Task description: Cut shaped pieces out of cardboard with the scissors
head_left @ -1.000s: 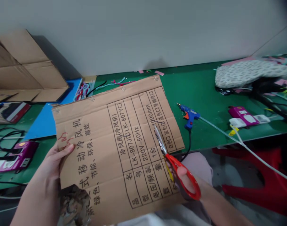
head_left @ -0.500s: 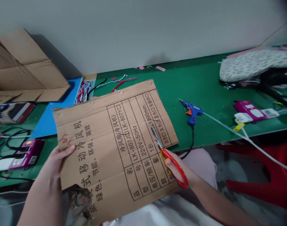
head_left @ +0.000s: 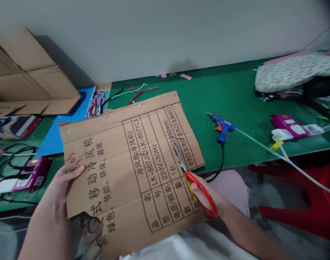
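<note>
A large piece of brown cardboard with black printed characters and a printed table is held up over the table's front edge. My left hand grips its left side, thumb on the printed face and fingers hidden behind. In my right hand is a pair of scissors with red and yellow handles. The blades lie against the printed face near the cardboard's right side, by a short dark line that may be a slit. A ragged notch shows at the lower left of the cardboard.
A blue glue gun with a long glue stick lies on the green table. Purple power strips sit at both sides. Folded cardboard, a blue sheet and pipe cleaners are behind. A red stool stands below right.
The cardboard and my left hand have shifted very slightly left. The scissors keep nearly the same place on the cardboard, and the view has moved a little.
</note>
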`<state>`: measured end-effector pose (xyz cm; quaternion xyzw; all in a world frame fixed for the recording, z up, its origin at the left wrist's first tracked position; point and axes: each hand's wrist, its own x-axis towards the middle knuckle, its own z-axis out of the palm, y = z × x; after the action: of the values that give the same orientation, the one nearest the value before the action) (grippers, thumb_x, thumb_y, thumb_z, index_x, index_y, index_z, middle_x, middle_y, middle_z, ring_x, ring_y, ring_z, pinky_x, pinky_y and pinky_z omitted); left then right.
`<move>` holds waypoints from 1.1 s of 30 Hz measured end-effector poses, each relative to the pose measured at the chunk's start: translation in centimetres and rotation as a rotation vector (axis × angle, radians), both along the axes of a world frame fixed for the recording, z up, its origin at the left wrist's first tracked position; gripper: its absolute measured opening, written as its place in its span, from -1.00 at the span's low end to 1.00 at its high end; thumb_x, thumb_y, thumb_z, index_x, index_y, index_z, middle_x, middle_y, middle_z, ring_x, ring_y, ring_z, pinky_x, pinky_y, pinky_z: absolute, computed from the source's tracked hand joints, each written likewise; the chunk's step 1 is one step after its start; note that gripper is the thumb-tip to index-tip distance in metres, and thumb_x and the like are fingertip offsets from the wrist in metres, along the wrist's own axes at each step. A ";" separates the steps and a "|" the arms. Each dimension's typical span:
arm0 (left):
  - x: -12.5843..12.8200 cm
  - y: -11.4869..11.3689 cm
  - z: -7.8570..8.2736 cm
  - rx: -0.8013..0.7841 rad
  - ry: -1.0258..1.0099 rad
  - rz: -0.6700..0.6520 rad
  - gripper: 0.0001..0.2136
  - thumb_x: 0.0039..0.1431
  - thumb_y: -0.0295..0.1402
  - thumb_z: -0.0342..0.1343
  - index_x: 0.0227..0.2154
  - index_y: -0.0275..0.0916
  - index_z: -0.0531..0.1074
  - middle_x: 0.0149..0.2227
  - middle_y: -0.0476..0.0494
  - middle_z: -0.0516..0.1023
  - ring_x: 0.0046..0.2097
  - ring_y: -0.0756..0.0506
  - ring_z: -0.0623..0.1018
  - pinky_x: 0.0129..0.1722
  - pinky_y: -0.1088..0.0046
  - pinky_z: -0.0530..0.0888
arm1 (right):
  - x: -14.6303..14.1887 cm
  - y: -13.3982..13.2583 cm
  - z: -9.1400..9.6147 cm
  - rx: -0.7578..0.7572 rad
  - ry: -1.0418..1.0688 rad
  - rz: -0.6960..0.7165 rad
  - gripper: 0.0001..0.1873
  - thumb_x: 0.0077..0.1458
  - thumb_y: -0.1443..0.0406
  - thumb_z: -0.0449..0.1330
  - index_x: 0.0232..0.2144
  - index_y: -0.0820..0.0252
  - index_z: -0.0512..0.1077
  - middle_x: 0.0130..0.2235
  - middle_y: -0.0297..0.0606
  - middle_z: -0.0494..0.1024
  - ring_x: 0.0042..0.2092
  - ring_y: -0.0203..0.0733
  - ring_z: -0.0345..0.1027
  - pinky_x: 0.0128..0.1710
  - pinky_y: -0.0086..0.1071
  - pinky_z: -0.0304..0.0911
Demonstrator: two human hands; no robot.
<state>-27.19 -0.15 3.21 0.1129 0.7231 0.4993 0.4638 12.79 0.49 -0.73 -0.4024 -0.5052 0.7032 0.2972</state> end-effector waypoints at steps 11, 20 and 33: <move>0.8 0.1 -0.3 -0.079 0.059 -0.010 -0.60 -0.48 -0.46 0.35 -0.39 -0.17 0.51 -0.54 0.01 0.61 -0.58 -0.16 0.56 -0.60 0.38 0.55 | -0.8 -0.1 -0.2 -0.113 -0.150 -0.054 -0.40 -0.08 -0.25 0.07 -0.51 0.16 0.16 -0.59 -0.51 0.04 -0.55 -0.39 -0.13 -0.58 -0.44 -0.20; -0.1 -0.5 -1.4 -0.065 0.120 -0.200 -0.78 -0.23 -0.20 0.29 -0.41 0.17 0.49 -0.40 0.37 0.62 -0.21 -0.15 0.61 -0.21 0.34 0.58 | -1.0 0.6 0.8 -0.240 -0.111 -0.108 -0.67 -0.11 0.12 0.27 -0.49 0.16 0.22 -0.53 -0.44 0.28 -0.52 -0.37 0.04 -0.53 -0.46 -0.07; 7.9 14.9 10.9 0.381 1.420 -0.791 -0.42 0.10 0.00 0.02 0.14 -0.17 0.28 0.18 -0.13 0.33 0.18 -0.23 0.31 0.17 0.25 0.21 | -1.0 0.0 -0.2 -0.233 -0.293 0.050 -0.77 -0.20 0.37 0.16 -0.36 0.17 0.33 -0.63 -0.49 0.36 -0.58 -0.36 0.15 -0.56 -0.49 0.04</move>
<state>-19.33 14.79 14.09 0.7231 0.6535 0.2234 0.0117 11.82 0.46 -0.92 -0.5194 -0.4682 0.6980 0.1543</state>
